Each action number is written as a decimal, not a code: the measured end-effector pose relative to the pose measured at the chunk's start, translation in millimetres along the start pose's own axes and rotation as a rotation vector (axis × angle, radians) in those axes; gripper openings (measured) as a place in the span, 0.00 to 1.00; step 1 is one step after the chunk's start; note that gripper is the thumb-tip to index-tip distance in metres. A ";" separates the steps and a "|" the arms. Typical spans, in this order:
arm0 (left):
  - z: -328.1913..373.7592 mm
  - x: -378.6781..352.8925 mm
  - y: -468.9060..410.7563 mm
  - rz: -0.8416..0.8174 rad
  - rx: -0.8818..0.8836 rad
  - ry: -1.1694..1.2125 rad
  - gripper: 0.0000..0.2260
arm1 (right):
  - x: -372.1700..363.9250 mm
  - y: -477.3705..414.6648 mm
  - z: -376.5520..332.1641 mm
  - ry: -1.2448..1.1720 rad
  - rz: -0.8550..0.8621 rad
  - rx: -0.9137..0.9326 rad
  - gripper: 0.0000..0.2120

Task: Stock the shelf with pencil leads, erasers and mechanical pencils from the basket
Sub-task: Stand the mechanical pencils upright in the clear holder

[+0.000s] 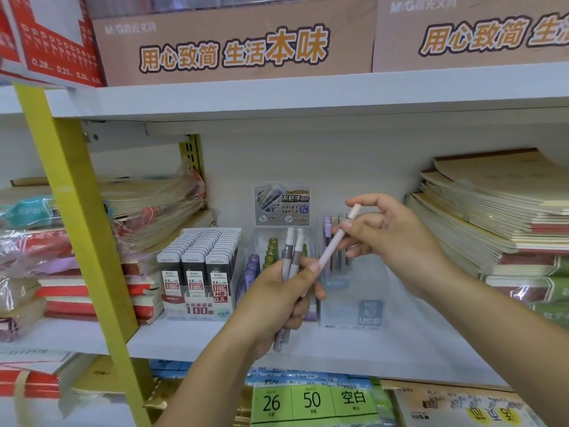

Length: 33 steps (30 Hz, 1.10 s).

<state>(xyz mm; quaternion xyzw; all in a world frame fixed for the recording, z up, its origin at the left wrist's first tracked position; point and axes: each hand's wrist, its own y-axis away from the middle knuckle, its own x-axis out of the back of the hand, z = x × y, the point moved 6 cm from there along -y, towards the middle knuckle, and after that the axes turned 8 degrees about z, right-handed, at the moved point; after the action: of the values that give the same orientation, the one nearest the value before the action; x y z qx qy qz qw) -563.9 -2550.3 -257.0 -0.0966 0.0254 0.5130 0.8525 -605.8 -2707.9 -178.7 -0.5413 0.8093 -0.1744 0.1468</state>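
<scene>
- My left grip (277, 294) curls round two grey mechanical pencils (292, 251), held upright in front of the shelf (191, 340).
- My right grip (391, 232) pinches a pink mechanical pencil (335, 237) — slanted, its lower end at my left thumb.

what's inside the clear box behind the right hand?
A few purple and beige pencils stand upright at the back of the clear box. The right hand and its pink pencil cover the rest of the row.

Left hand (277, 291) raised, fingers (308, 295) curled round mechanical pencils (291, 251), right hand (394, 235) pinching pink pencil (334, 241), forearms converging
</scene>
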 end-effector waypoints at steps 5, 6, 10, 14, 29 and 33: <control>-5.7 14.2 -7.6 0.241 -0.049 -0.083 0.04 | 29.9 -7.8 -17.9 0.261 0.247 0.363 0.13; -7.4 14.5 -9.0 0.262 -0.056 -0.093 0.05 | 28.3 -9.3 -16.8 0.401 0.217 0.423 0.13; -13.4 7.2 -13.7 0.242 -0.059 -0.139 0.07 | 9.8 -14.5 4.1 0.732 0.035 0.501 0.12; -18.2 8.7 -17.7 0.248 -0.051 -0.150 0.08 | 3.4 -18.7 14.4 0.761 -0.015 0.518 0.13; -23.2 11.3 -20.1 0.220 -0.026 -0.131 0.09 | -1.7 -28.6 17.1 1.042 0.068 0.604 0.11; -21.5 10.7 -19.6 0.216 -0.019 -0.133 0.09 | -0.8 -34.4 23.2 1.149 0.053 0.562 0.12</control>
<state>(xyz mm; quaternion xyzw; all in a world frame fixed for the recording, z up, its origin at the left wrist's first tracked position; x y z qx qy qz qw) -540.4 -2554.0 -276.9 -0.0673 -0.0257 0.6074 0.7911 -567.2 -2722.1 -184.3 -0.2820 0.6954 -0.6388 -0.1699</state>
